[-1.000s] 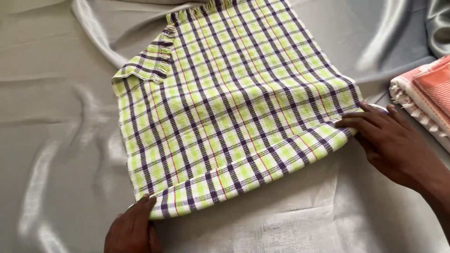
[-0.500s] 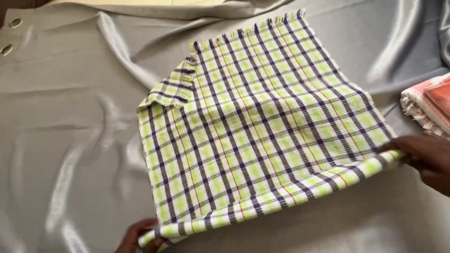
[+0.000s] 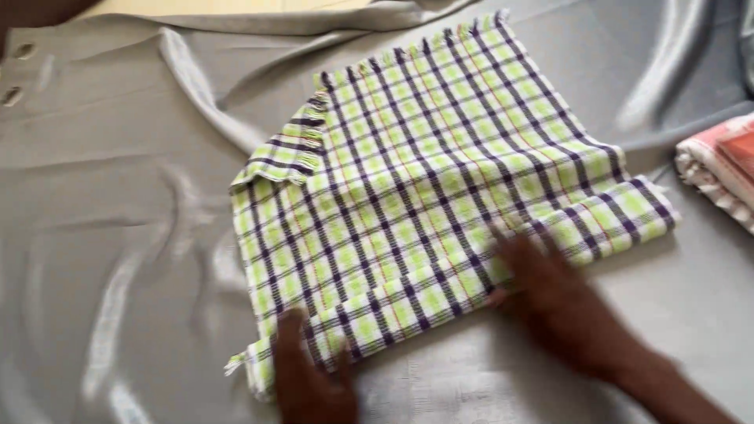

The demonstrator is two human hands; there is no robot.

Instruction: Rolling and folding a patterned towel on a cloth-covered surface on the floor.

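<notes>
A green, white and purple checked cloth [image 3: 424, 180] lies folded on a shiny grey sheet [image 3: 118, 220]. Its near edge is doubled over into a thick band. My left hand [image 3: 310, 377] presses flat on the near left corner of that band. My right hand [image 3: 565, 302], blurred by motion, lies flat with spread fingers on the band's middle, at the near edge. Neither hand grips the cloth. The far left corner of the cloth is turned over, showing a fringe.
A folded stack of pink and white striped cloth [image 3: 719, 169] lies at the right edge. The grey sheet has raised creases at the back left and back right. Two metal eyelets [image 3: 16, 74] show at the far left.
The near edge of the checked cloth has been folded over. My right hand slid from the cloth's right corner to its middle, and my left hand now rests on the left corner.
</notes>
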